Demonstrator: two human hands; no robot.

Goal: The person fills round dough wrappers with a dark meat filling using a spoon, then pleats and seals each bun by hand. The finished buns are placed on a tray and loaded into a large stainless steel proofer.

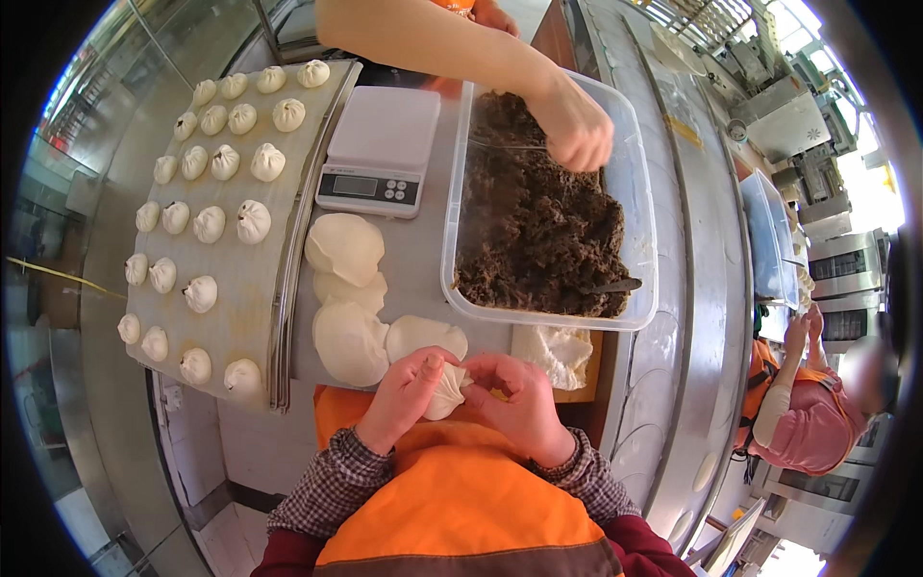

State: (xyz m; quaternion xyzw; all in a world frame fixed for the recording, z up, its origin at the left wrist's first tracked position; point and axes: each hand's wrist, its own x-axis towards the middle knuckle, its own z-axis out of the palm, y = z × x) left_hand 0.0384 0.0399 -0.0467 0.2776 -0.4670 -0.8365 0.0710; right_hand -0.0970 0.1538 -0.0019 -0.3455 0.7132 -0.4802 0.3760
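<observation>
My left hand (409, 391) cups a pleated, filled dough bun (447, 390) above the orange apron. The fingers of my right hand (513, 401) pinch the gathered dough at the bun's right side. Just beyond my hands, flat round dough wrappers (349, 342) lie overlapping on the metal worktop. A clear plastic tub (551, 320) of dark brown filling (537, 223) stands farther off, a utensil handle (616, 285) showing in it. To the left, rows of pleated buns (209, 224) rest on a lined tray (238, 324).
A co-worker's arm (447, 50) reaches over the tub, the hand (580, 137) closed on a thin metal utensil. A digital kitchen scale (382, 144) stands between tray and tub. A white cloth (554, 353) lies near the tub. Another person (804, 415) works at the far right.
</observation>
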